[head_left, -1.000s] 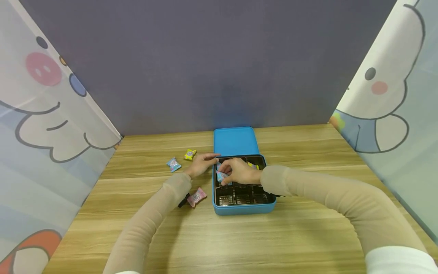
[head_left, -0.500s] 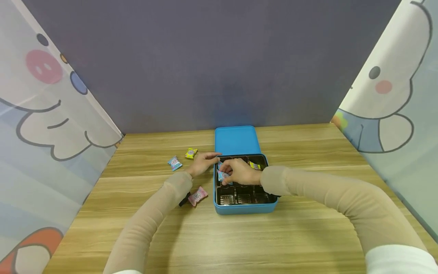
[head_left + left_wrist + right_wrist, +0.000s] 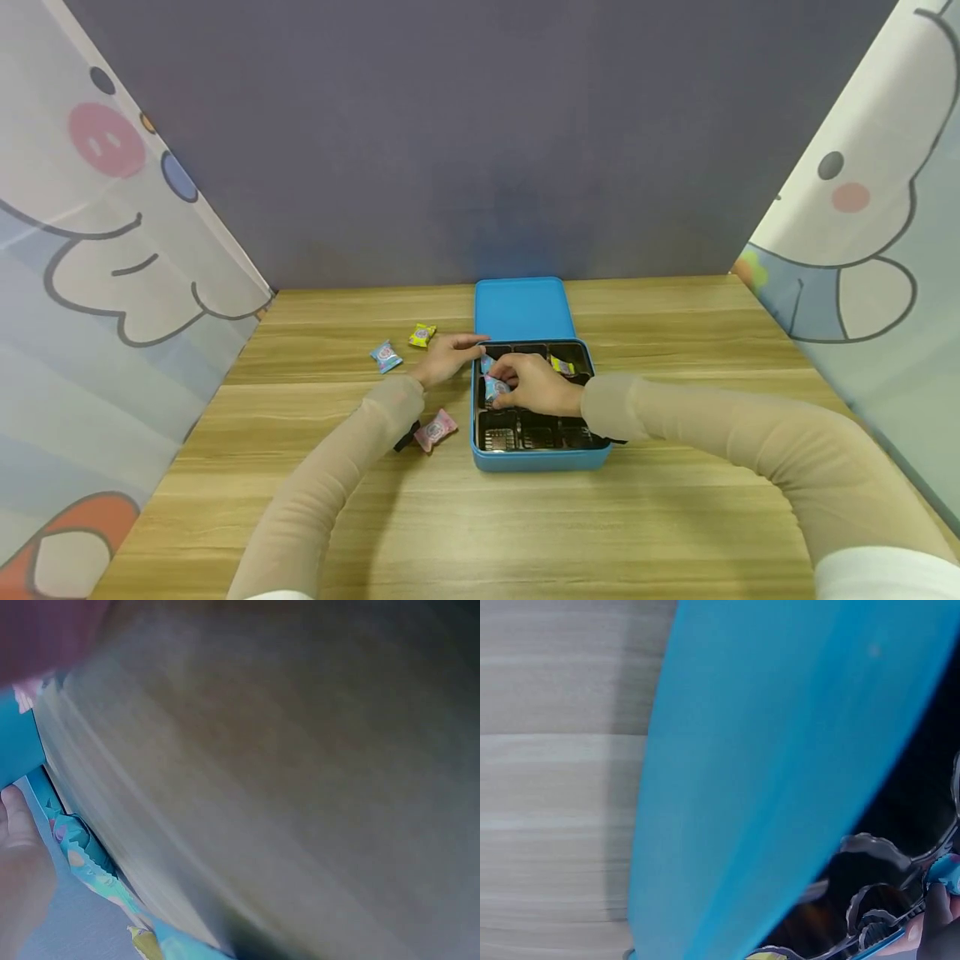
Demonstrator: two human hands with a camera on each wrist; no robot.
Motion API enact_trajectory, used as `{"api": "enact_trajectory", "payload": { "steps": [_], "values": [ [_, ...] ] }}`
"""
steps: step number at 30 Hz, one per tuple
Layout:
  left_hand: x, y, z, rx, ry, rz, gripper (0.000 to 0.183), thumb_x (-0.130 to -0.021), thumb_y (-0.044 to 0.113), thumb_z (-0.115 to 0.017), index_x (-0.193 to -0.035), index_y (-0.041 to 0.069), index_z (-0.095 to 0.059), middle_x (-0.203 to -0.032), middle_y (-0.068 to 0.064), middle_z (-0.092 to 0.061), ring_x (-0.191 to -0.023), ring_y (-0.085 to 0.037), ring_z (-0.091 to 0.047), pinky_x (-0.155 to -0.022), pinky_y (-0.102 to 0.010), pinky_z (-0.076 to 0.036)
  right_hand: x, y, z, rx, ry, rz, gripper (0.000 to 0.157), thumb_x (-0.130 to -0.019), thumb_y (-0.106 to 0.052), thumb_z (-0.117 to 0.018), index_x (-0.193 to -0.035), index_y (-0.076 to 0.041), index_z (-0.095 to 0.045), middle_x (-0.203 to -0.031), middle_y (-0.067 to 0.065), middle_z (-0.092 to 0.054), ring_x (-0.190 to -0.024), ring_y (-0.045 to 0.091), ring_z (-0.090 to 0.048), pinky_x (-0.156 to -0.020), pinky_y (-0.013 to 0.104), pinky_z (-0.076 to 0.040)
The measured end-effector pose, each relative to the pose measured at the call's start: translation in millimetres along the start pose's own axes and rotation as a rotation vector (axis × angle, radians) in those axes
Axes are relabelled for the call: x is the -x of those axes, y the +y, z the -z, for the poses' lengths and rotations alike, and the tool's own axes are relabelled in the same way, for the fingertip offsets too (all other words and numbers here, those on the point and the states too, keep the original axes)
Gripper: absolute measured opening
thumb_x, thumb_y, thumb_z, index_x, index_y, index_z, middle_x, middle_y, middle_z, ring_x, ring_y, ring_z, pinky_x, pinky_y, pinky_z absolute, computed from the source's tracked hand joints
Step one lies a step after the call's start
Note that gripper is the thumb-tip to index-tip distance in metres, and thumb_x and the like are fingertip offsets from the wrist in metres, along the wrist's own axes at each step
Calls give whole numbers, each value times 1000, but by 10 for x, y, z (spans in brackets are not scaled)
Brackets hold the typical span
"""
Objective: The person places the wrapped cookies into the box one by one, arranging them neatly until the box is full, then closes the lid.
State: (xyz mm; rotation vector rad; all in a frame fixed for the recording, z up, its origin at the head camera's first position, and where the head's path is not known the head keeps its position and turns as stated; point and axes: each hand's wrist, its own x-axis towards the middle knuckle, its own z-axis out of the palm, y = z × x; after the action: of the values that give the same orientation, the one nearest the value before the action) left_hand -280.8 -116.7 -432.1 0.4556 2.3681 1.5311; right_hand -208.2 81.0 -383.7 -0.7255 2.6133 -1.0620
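Near the middle of the table stands a blue box [image 3: 540,459] with a dark tray divided into compartments. My right hand [image 3: 536,385] reaches into it and pinches a blue wrapped candy [image 3: 493,388] between thumb and fingers, at a left compartment in the middle row. That candy [image 3: 948,873] also shows at the edge of the right wrist view. Another blue candy [image 3: 487,364] lies in the back left compartment, partly behind my fingers. A yellow candy [image 3: 562,366] lies at the back right. My left hand [image 3: 447,358] rests on the box's left rim with its fingers extended.
The blue lid [image 3: 522,308] lies flat behind the box. Left of the box, a yellow candy [image 3: 422,335] and a blue candy [image 3: 386,357] lie on the wooden table [image 3: 480,533]. A pink candy [image 3: 437,430] lies beside my left wrist. A grey wall [image 3: 480,142] rises behind.
The head view has shifted slightly. My right hand stays at the same compartment with the blue candy, moving only a little. My left hand has kept its place on the rim.
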Motion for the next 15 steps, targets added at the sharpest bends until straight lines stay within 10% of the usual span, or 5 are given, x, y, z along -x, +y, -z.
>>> {"api": "enact_trajectory", "payload": {
  "steps": [15],
  "values": [
    [-8, 39, 1, 9, -6, 2, 38, -93, 25, -55, -128, 12, -55, -133, -6, -52, -125, -23, -46, -103, -39, -39, 17, 27, 45, -6, 22, 11, 37, -75, -15, -76, -108, -8, -61, -105, 6, -63, -99, 22, -61, -88, 29, -50]
  ]
}}
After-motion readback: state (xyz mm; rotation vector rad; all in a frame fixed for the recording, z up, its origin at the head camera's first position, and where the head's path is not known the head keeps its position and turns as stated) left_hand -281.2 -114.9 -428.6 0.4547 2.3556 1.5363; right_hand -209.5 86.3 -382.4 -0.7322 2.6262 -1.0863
